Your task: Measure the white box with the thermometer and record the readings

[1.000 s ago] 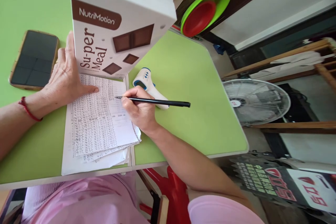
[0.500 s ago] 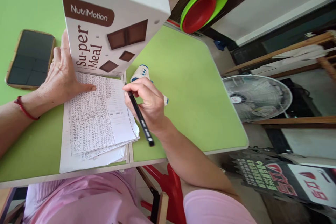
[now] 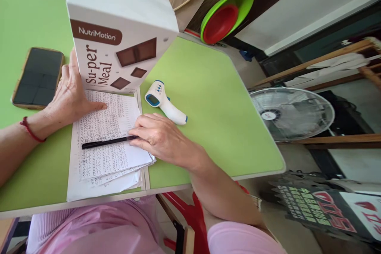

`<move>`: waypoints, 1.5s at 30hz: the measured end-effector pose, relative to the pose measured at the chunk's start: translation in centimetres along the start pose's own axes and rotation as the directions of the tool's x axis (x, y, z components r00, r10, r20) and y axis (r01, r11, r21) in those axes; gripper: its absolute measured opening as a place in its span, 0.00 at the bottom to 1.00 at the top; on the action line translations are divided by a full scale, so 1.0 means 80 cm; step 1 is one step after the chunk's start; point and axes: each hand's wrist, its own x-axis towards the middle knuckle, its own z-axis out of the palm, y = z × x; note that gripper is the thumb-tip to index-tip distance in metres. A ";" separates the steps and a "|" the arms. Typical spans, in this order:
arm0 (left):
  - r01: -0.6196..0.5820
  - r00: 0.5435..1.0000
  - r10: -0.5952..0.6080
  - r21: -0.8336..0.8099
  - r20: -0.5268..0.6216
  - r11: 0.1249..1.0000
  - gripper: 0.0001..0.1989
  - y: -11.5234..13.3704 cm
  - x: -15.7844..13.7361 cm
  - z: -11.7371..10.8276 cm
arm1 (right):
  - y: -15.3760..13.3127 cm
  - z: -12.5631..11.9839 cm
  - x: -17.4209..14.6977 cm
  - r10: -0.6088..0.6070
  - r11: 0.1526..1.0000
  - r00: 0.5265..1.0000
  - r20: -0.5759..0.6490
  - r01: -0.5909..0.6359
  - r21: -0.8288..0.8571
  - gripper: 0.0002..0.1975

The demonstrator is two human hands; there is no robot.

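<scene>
A black pen [image 3: 105,141] lies sideways across a stack of handwritten sheets [image 3: 98,166]. My right hand [image 3: 162,137] rests on the right edge of the papers, its fingers closed on the pen's right end. My left hand [image 3: 70,95] is spread at the papers' upper left, thumb stretched flat on the top sheet. Its other fingers lie along the left side of a white NutriMotion box [image 3: 101,55], and their tips are partly hidden. The box stands upright at the top of the papers.
A smartphone [image 3: 38,77] lies left of my left hand on the green table [image 3: 214,127]. A white infrared thermometer [image 3: 171,109] sits just beyond my right hand. Off the table are a fan [image 3: 293,113], nested green and red basins [image 3: 222,22] and a red chair [image 3: 198,222].
My right hand has turned palm-down and lowered onto the papers. The pen has swung from pointing toward me to lying leftward across the sheets. The thermometer is now uncovered.
</scene>
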 end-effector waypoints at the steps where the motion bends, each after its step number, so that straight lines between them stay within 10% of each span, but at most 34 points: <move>1: -0.011 1.000 0.011 0.002 -0.012 1.000 0.63 -0.003 0.000 0.002 | 0.003 0.001 0.000 0.011 0.999 1.000 -0.015 -0.010 0.053 0.08; 6: -0.028 0.998 0.028 -0.011 -0.048 1.000 0.61 -0.012 -0.003 0.008 | 0.040 -0.006 -0.008 0.262 0.935 0.947 -0.183 -0.203 0.291 0.16; 11: -0.070 0.995 0.064 -0.093 -0.071 0.993 0.59 -0.009 0.000 0.002 | 0.086 -0.015 -0.023 0.591 0.780 0.696 -0.408 -0.622 0.070 0.31; 17: -0.029 0.999 0.013 -0.355 -0.050 0.934 0.48 -0.014 0.024 -0.010 | 0.084 -0.022 -0.008 0.760 0.650 0.649 0.041 -0.756 -0.072 0.20; 23: -0.056 0.998 0.036 -0.437 -0.055 0.898 0.37 -0.013 0.029 -0.011 | 0.073 -0.022 0.008 0.821 0.571 0.571 0.024 -0.820 -0.030 0.11; 26: -0.068 0.988 0.005 -0.414 -0.152 0.908 0.38 -0.004 0.026 -0.015 | 0.070 -0.017 0.007 0.779 0.625 0.614 -0.125 -0.747 0.226 0.10; 29: -0.148 0.973 0.039 -0.488 -0.226 0.860 0.35 0.005 0.023 -0.020 | 0.053 -0.009 0.009 0.629 0.721 0.689 -0.359 -0.347 0.600 0.12; 33: -0.153 0.972 0.029 -0.531 -0.233 0.833 0.31 0.013 0.016 -0.021 | 0.015 0.008 0.015 0.466 0.619 0.780 -0.417 0.050 0.783 0.13; 45: -0.060 0.995 0.086 -0.378 0.051 0.924 0.32 0.008 0.011 -0.018 | -0.009 0.026 0.027 0.595 0.390 0.792 -0.138 -0.135 0.911 0.14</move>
